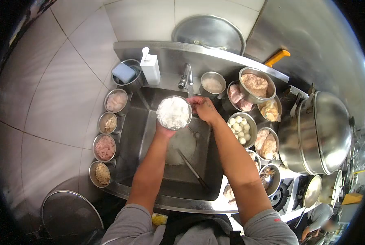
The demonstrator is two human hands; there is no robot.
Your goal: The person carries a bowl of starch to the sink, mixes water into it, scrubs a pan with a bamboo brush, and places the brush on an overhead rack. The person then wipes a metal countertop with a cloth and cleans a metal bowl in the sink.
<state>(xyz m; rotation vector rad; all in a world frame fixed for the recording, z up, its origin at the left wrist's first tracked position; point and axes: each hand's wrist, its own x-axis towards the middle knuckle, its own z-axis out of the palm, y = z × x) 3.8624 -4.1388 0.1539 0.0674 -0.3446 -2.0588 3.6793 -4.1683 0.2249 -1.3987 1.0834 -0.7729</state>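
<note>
Taking the tap (187,76) as twelve o'clock, I see the white-filled bowl (174,113) above the sink (182,203). The left hand (165,131) supports it from six o'clock, fingers obscured; I cannot tell their state. The right hand (203,109) is at three o'clock, fingers bent beside the bowl; I cannot tell whether they pinch it.

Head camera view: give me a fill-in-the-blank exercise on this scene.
The left hand holds a bowl whose contents are ____.
In the picture, the pump bottle stands ____ of the faucet.
The sponge is light ____.
____ food bowls line the sink's left edge.

Missing words: white; left; blue; four.
</note>
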